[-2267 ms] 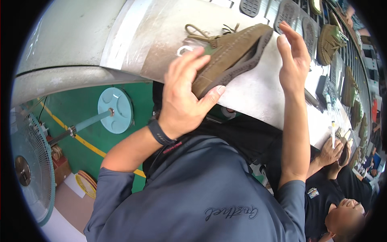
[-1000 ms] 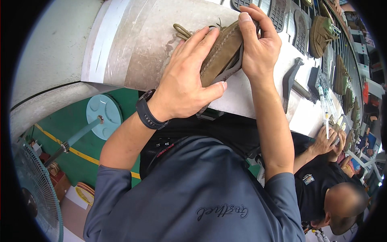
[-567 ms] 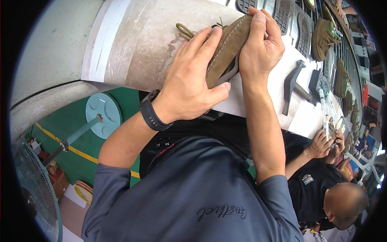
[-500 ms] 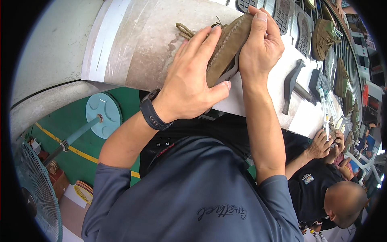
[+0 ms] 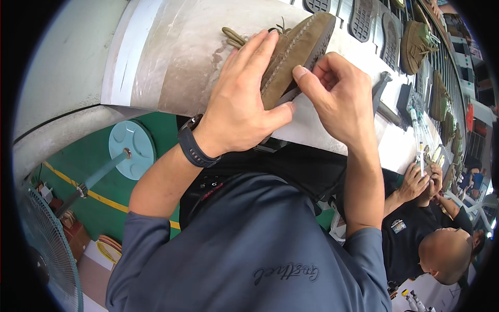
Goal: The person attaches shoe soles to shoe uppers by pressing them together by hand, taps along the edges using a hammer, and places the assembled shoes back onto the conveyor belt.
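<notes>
A brown suede shoe [image 5: 306,47] with pale stitching along its upper lies tilted on its side on the worktable [image 5: 171,62]. Its laces [image 5: 234,36] stick out to the left. My left hand [image 5: 239,99] wraps over the shoe, fingers on the lace side and thumb at the near end, holding it. At the lower right edge of the shoe is my right hand [image 5: 345,96], its fingers curled and its thumb pressed on the side by the bottom edge. Part of the shoe's dark underside shows between the hands.
A hammer [image 5: 381,86] lies right of my right hand, partly hidden by it. Beyond are dark treaded soles [image 5: 362,21] and a row of brown shoes [image 5: 414,47] on a roller rack. A co-worker's hands [image 5: 423,182] work at right. A fan [image 5: 49,244] stands lower left.
My right hand has slid from the far tip of the shoe down along its edge toward me, uncovering the tip. My left hand keeps its hold, shifted slightly left.
</notes>
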`<state>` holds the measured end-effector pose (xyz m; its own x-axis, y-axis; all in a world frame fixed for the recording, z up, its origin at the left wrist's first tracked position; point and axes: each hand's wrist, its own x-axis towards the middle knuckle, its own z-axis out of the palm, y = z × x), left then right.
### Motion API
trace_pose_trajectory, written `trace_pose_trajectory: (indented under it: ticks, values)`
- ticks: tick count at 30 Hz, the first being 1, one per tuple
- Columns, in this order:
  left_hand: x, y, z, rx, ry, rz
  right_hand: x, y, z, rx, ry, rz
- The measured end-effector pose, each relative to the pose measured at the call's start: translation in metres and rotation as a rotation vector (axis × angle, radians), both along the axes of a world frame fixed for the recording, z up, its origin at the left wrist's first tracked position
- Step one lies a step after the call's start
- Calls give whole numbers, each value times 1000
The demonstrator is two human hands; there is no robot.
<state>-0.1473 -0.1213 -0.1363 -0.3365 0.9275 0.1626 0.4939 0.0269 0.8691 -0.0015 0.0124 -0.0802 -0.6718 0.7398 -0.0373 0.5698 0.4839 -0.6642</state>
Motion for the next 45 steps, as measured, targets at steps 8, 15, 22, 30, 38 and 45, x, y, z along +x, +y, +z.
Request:
trace_pose_trajectory:
  ticks: [8,15,22,30,38,45]
  values:
    - [-2,1,-1,3,15,-15,-5,-4,0,64,24,16]
    - [-4,3,-4,31,-2,-31,-33,40,-53,238,665,190]
    - [0,3,-3,19,23,-3,-44,40,-70,285,768,138]
    - [0,4,-5,37,32,-8,-45,44,-75,341,750,95]
    - [0,5,-5,45,41,-24,-39,40,-76,369,699,28]
    - [13,6,-7,70,97,84,-56,11,-28,552,299,-29]
